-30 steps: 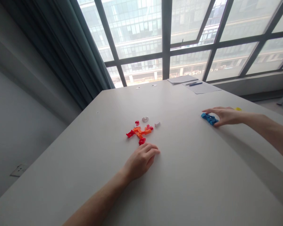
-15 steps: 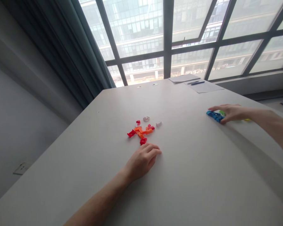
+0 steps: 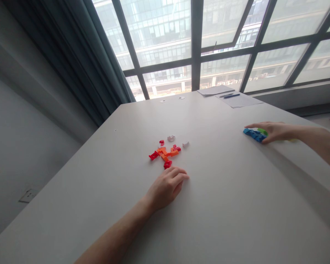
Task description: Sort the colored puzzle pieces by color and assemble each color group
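My left hand (image 3: pixel 166 187) rests on the white table, its fingers loosely bent and slightly parted, with nothing visible in them. Just beyond its knuckles lies a red plastic piece (image 3: pixel 167 164), at the near end of a loose pile of orange pieces (image 3: pixel 164 153) and other red pieces (image 3: pixel 153 156). Over at the right, my right hand (image 3: pixel 273 132) is spread low over a cluster of blue plastic pieces (image 3: pixel 254 135), thumb on the near side and fingers on the far side. Green pieces (image 3: pixel 262 131) show under its palm, partly hidden. Something pale yellow behind the wrist is mostly covered.
Two whitish pieces (image 3: pixel 171 138) lie beyond and right of the pile. Sheets of paper (image 3: pixel 243 101) and dark pens (image 3: pixel 232 95) are at the table's far edge, below the window. A dark curtain (image 3: pixel 79 55) hangs at the left, and a wall socket (image 3: pixel 28 195) sits low beside the table.
My right hand has shifted slightly right, and more of the blue pieces shows beside the thumb. The left hand stays in place. The whole view has moved a little.
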The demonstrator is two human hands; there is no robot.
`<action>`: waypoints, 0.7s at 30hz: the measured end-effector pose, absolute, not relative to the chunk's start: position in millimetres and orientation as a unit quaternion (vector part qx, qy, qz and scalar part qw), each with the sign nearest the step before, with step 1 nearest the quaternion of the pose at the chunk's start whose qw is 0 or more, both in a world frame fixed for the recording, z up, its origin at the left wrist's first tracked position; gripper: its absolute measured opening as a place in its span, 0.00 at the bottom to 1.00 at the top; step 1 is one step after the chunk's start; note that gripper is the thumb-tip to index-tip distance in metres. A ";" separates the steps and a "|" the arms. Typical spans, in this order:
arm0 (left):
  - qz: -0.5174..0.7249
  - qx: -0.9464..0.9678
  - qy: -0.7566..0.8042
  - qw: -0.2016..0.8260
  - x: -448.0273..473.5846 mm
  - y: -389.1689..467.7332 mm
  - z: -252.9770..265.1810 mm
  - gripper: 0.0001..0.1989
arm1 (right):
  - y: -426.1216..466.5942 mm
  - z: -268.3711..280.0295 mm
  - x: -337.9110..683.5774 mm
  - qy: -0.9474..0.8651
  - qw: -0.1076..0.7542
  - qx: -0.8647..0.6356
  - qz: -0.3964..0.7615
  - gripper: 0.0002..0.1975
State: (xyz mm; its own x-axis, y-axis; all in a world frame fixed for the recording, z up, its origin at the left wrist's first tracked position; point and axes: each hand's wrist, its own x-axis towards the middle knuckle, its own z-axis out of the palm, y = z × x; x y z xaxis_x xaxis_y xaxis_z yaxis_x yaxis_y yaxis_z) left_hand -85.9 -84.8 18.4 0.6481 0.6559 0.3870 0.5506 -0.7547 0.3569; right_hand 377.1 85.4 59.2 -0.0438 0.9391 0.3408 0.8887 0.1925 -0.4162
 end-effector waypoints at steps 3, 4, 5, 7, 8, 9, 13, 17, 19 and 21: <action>0.250 0.902 0.335 0.108 -85.7 -85.0 18.5 0.13 | 82.8 64.5 373.9 -0.777 0.109 -0.606 0.135 0.34; 0.250 0.902 0.335 0.108 -85.6 -85.0 18.5 0.13 | 79.8 65.3 368.8 -0.781 0.119 -0.603 0.112 0.35; 0.250 0.902 0.335 0.108 -85.6 -85.0 18.5 0.12 | 75.3 64.8 360.5 -0.787 0.150 -0.592 0.088 0.33; 0.250 0.903 0.334 0.106 -85.7 -85.0 18.6 0.12 | 61.6 58.4 334.1 -0.804 0.238 -0.540 0.069 0.24; 0.250 0.903 0.333 0.105 -85.9 -85.1 18.7 0.12 | 53.1 52.3 316.9 -0.809 0.277 -0.514 0.065 0.22; 0.250 0.904 0.332 0.103 -86.1 -85.2 18.7 0.13 | 44.0 44.5 298.3 -0.817 0.301 -0.488 0.060 0.20; 0.253 0.904 0.333 0.083 -87.1 -86.2 18.0 0.13 | 13.5 9.5 234.0 -0.859 0.283 -0.427 0.017 0.16; 0.260 0.901 0.346 0.042 -88.3 -87.3 16.4 0.13 | 6.4 -7.7 218.2 -0.879 0.231 -0.417 0.024 0.18; 0.265 0.893 0.364 0.014 -88.6 -87.9 16.3 0.14 | 8.1 -8.8 222.3 -0.868 0.228 -0.440 0.030 0.18; 0.267 0.878 0.397 -0.015 -88.7 -88.4 16.9 0.15 | 9.3 -7.9 226.1 -0.864 0.222 -0.450 0.037 0.18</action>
State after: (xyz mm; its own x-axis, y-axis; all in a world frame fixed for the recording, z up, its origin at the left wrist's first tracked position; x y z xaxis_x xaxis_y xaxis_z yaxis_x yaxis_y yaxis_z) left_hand -88.7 -88.4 16.9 0.5429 0.6891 0.4801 0.7047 -0.6847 0.1859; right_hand 226.1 9.3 -7.9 -0.4960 0.7942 0.3511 0.7617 0.5920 -0.2632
